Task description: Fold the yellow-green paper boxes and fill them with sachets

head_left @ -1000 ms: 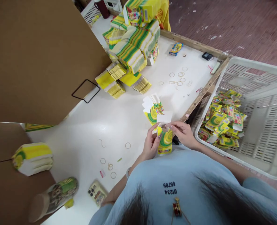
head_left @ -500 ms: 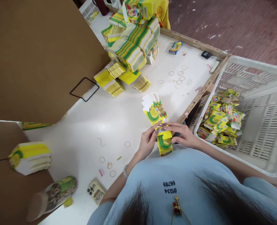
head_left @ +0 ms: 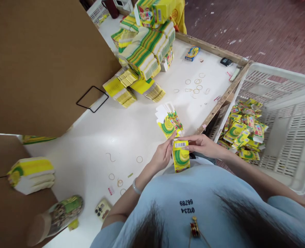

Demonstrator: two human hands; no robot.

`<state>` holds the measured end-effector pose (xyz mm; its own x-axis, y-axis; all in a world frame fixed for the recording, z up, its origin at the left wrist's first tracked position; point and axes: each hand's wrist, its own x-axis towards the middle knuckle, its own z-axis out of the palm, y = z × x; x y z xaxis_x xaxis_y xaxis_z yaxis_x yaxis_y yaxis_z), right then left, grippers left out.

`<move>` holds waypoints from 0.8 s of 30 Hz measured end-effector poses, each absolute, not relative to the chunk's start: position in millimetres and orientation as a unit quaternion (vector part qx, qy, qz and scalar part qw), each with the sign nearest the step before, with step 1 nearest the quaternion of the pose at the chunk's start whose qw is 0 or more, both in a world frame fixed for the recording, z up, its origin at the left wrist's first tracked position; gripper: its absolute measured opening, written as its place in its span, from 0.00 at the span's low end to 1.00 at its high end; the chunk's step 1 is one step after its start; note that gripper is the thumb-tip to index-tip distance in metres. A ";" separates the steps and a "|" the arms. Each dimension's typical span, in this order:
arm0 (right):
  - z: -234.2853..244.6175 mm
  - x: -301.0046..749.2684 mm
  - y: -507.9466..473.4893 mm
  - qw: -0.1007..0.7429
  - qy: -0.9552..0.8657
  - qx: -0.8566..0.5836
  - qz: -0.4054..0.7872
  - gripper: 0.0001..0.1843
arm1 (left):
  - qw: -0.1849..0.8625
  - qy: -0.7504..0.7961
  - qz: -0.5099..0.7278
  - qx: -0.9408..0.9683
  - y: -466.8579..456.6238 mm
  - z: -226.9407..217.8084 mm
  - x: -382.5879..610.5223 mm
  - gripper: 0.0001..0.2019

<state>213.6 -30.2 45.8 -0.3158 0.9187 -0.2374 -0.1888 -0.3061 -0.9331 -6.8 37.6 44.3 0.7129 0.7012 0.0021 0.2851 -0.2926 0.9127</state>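
Observation:
Both my hands hold one small yellow-and-green carton [head_left: 181, 156] upright against my chest, at the near edge of the white table [head_left: 121, 134]. My left hand [head_left: 164, 155] grips its left side with curled fingers. My right hand [head_left: 202, 146] lies over its closed top, fingers pressed on the barcode flap. Just beyond stands a bunch of flat, unfolded cartons [head_left: 168, 120] with white flaps up.
A white slatted crate [head_left: 289, 120] at my right holds several folded cartons [head_left: 244, 129]. Banded stacks of flat cartons [head_left: 142, 55] are piled at the far left of the table, beside a tall cardboard sheet [head_left: 44, 62]. Rubber bands [head_left: 196, 84], a phone [head_left: 102, 208] and another stack [head_left: 31, 174] lie about.
The carton's white top flap, open a second ago, is now folded down and closed. My hands stayed close to my chest, right fingers now flat on the top.

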 end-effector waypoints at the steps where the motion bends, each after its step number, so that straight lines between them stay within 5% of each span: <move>1: 44.0 223.2 -32.7 0.414 -0.435 -0.451 0.660 0.23 | 0.463 0.311 0.228 0.798 51.1 41.0 -4.1 0.24; 4: 44.2 273.2 -45.1 0.426 -0.470 -0.607 0.478 0.23 | 0.307 0.375 0.325 0.812 110.6 25.3 8.8 0.25; 6: 50.2 313.1 -55.5 0.343 -0.491 -0.740 0.306 0.25 | 0.273 0.440 0.339 0.785 154.8 12.6 18.6 0.33; 9: 62.4 350.0 -66.0 0.149 -0.474 -0.866 0.052 0.32 | 0.321 0.454 0.269 0.787 204.4 -0.7 29.8 0.19; 11: 66.2 349.8 -62.6 0.114 -0.479 -0.870 -0.033 0.38 | 0.322 0.438 0.248 0.802 220.9 -1.8 33.2 0.12; 17: 50.7 271.7 10.6 0.323 -0.622 -0.712 0.032 0.36 | 0.227 0.319 0.364 0.845 209.1 31.6 33.1 0.22; 24: 43.4 187.2 71.1 0.441 -0.645 -0.621 0.060 0.25 | 0.355 0.366 0.405 0.759 148.2 81.9 28.8 0.25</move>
<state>187.2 71.1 43.4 0.1602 0.8539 0.4952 0.7487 0.2218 -0.6247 28.8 148.2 81.9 0.4046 0.8431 0.3543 0.2675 -0.4796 0.8357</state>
